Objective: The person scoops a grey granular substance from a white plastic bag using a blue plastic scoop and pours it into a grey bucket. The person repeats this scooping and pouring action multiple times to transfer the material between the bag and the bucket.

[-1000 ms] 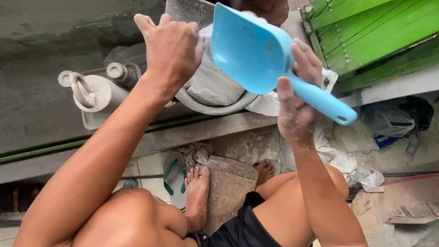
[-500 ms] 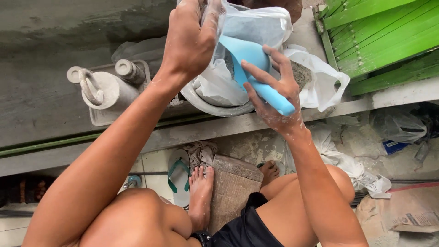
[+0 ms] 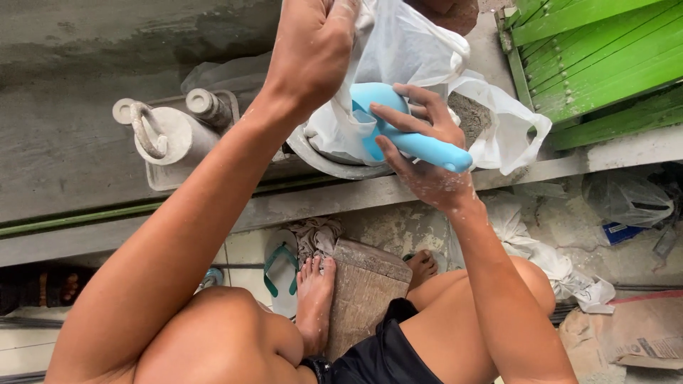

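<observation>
My left hand (image 3: 313, 50) grips the top edge of a thin white plastic bag (image 3: 398, 57) and holds it up at the top middle. My right hand (image 3: 420, 153) is closed on the handle of a light blue plastic scoop (image 3: 405, 135), whose bowl is pushed into the bag's mouth. The bag rests in a round grey metal bowl (image 3: 334, 160) on a concrete ledge. Both hands are dusted with pale powder. What is inside the bag is hidden.
A grey tray (image 3: 171, 174) with a cylindrical weight with a ring handle (image 3: 160, 131) sits left of the bowl. Green wooden slats (image 3: 597, 57) stand at top right. Below are my bare feet, a wooden block (image 3: 363, 291), a green sandal (image 3: 279, 267), crumpled plastic and cardboard (image 3: 640, 341).
The scoop has come down from a raised position and gone into the bag. My left hand has lifted the bag's edge higher.
</observation>
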